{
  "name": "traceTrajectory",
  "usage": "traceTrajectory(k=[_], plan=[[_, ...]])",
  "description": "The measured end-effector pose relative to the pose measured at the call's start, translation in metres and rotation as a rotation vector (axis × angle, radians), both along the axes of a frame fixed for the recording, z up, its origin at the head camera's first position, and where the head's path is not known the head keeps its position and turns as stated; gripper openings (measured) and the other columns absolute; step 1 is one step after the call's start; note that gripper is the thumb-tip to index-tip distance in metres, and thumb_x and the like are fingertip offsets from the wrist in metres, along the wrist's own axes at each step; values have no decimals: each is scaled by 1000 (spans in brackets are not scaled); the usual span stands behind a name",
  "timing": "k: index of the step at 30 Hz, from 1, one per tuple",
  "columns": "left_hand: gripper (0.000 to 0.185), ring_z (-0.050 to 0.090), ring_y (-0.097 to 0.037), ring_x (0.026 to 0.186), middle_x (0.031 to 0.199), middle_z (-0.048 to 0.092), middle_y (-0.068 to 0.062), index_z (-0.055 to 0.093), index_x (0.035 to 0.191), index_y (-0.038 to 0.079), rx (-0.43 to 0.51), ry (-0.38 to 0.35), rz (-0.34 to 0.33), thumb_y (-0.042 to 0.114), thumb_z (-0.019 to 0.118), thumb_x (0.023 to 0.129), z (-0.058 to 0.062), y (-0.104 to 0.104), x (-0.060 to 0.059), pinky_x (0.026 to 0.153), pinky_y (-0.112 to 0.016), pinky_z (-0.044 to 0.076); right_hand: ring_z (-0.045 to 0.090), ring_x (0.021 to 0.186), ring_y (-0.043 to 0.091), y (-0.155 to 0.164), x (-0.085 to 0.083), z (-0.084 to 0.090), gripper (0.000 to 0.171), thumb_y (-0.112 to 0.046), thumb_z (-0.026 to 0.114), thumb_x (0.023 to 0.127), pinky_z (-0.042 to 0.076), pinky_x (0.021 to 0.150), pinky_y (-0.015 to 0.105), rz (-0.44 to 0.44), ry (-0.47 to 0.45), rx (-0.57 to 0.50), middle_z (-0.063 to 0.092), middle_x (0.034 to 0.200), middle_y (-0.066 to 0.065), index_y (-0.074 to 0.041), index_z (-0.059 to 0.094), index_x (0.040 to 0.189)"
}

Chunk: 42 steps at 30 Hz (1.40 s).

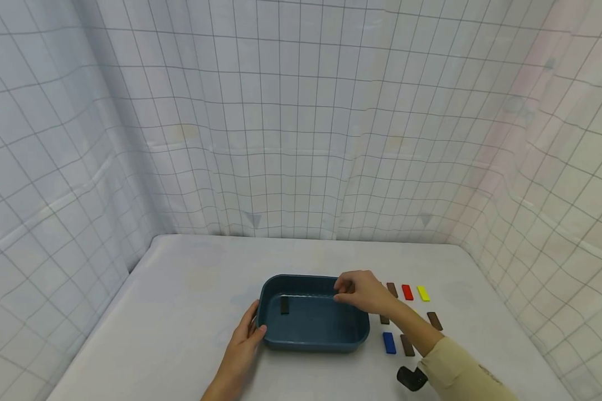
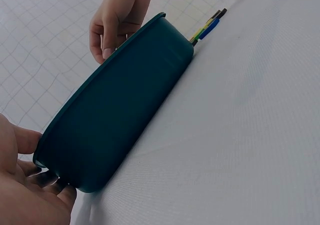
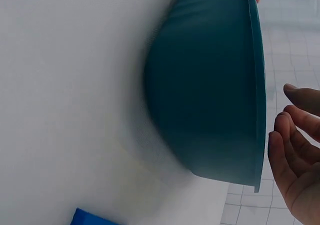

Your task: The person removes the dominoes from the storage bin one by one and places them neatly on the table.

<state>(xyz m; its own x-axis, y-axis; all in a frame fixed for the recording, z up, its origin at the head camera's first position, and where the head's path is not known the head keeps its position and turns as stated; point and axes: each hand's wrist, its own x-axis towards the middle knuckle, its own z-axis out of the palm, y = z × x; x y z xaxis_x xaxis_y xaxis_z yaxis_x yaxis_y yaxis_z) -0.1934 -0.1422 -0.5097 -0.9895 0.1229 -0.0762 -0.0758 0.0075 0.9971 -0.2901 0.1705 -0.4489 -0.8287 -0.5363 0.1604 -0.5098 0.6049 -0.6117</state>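
A dark teal plastic bin (image 1: 311, 346) stands on the white table, with one small dark block (image 1: 284, 304) lying in its left part. My left hand (image 1: 244, 340) grips the bin's left end, thumb at the rim and fingers against the outer wall. Over the bin's right end hovers my right hand (image 1: 362, 292), its fingers loosely bent. The right wrist view shows a gap between thumb (image 3: 302, 97) and fingers, with nothing held there. To the right of the bin lie a blue block (image 1: 389, 343), a red block (image 1: 407, 292) and a yellow block (image 1: 423, 293).
Several brown blocks, such as the near one (image 1: 408, 345) and the right one (image 1: 435, 321), lie among the coloured ones, partly behind the right forearm. A black rounded object (image 1: 412, 379) shows beside the right sleeve (image 1: 454, 367). White gridded cloth (image 1: 301, 139) surrounds the table (image 1: 180, 289).
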Motion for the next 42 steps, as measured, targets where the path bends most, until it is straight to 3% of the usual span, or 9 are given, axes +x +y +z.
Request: traceTrajectory(k=[13,25,36,42], plan=[[65,2,-44,155,170,6,-22,15,166,5,6,-13,-2,10,49,110,0,0,0,121,-57,17,62,74,5,-36,-9,-17,19,-19,80,93,54,68,27,94,-6,-8,67,85,-11,-4,75,104],[65,4,-43,155,170,7,-22,15,166,6,18,-4,-12,11,48,111,-3,-1,0,121,-58,17,60,74,3,-66,-20,-35,17,-17,80,92,52,68,25,128,-15,9,66,83,-11,-3,76,101],[64,7,-42,155,170,8,-23,15,166,5,24,-9,-9,11,48,111,-2,2,-3,121,-57,19,59,64,1,-98,-26,-46,15,-17,80,92,51,58,20,104,1,19,70,79,-6,-4,78,98],[64,8,-41,155,170,8,-23,15,166,4,20,-10,-5,9,47,111,0,1,-1,121,-55,20,53,51,0,-117,-27,-56,24,-31,79,93,46,47,18,-26,30,104,63,63,-11,-10,78,81]])
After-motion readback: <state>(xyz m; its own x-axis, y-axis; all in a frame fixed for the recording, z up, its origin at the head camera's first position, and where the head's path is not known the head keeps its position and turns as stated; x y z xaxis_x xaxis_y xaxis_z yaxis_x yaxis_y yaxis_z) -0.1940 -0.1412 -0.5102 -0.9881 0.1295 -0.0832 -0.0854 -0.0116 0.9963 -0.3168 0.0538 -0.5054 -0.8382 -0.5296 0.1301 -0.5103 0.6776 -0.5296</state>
